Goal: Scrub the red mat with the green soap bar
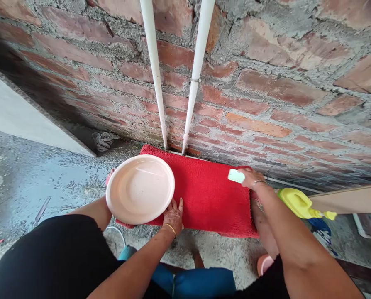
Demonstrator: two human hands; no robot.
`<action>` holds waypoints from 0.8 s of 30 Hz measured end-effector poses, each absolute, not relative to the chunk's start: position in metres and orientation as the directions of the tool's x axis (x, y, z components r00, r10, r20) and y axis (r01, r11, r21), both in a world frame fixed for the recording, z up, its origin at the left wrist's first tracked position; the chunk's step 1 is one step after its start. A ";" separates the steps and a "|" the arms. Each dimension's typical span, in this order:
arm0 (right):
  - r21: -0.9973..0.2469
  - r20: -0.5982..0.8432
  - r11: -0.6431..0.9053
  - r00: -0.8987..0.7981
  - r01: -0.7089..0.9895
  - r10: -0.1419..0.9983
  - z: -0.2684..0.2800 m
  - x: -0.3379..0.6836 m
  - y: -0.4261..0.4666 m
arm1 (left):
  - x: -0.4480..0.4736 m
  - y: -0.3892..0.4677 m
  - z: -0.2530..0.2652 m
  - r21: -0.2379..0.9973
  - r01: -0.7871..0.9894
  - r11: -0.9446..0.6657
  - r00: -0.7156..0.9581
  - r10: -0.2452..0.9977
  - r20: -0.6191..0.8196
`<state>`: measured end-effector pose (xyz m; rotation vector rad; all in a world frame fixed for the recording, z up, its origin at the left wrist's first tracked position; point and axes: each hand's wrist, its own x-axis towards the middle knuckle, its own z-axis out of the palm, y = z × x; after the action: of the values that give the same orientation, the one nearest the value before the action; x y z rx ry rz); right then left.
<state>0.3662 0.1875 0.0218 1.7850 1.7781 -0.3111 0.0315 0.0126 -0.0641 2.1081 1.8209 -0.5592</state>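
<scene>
My left hand (173, 214), with a gold bangle at the wrist, lies on a red mat (213, 191) with its fingers stretched out against the lower right rim of a basin (109, 197). This wide, pale pink basin stands on the mat's left end and seems to hold clear water. At the far right end of the mat, my right hand (250, 178) grips a pale mint-green block (236, 176). Whether that is a bar of soap or the back of a brush, I cannot tell. Part of the right hand's fingers is hidden.
A yellow bottle (294, 202) lies to the right, near a pink container (264, 264). Two white pipes (191, 95) run down the brick wall (260, 99) behind the mat. On the left are a white slab (32, 112), a bundle of rope (103, 141) and wet floor (57, 170).
</scene>
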 end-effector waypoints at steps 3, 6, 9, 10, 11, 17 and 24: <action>0.365 -0.539 0.003 0.208 0.931 0.816 0.036 0.397 0.176 | 0.031 0.011 -0.065 -0.023 0.988 -0.152 0.125 0.878 -0.462; 0.278 -0.530 0.058 0.103 0.959 0.841 0.040 0.370 0.177 | 0.031 0.011 -0.065 -0.017 0.988 -0.155 0.130 0.880 -0.457; 0.107 -0.490 0.176 -0.102 0.979 0.866 0.033 0.299 0.188 | 0.031 0.012 -0.065 -0.017 0.989 -0.149 0.124 0.876 -0.466; 0.053 -0.470 0.215 -0.165 0.975 0.867 0.028 0.272 0.193 | 0.031 0.012 -0.066 -0.021 0.989 -0.146 0.119 0.874 -0.470; 0.007 -0.452 0.248 -0.218 0.969 0.865 0.023 0.245 0.198 | 0.031 0.012 -0.066 -0.025 0.989 -0.144 0.115 0.873 -0.474; -0.113 -0.431 0.298 -0.317 0.948 0.845 -0.001 0.167 0.225 | 0.031 0.014 -0.063 -0.037 0.988 -0.147 0.111 0.869 -0.482; 0.072 -0.538 0.032 0.012 0.997 0.843 0.006 0.315 0.211 | 0.033 0.016 -0.056 -0.027 0.988 -0.150 0.116 0.859 -0.499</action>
<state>0.3145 0.2110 0.0059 1.8602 1.8807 -0.4701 0.0326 0.0161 -0.0562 2.0878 1.8087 -0.5848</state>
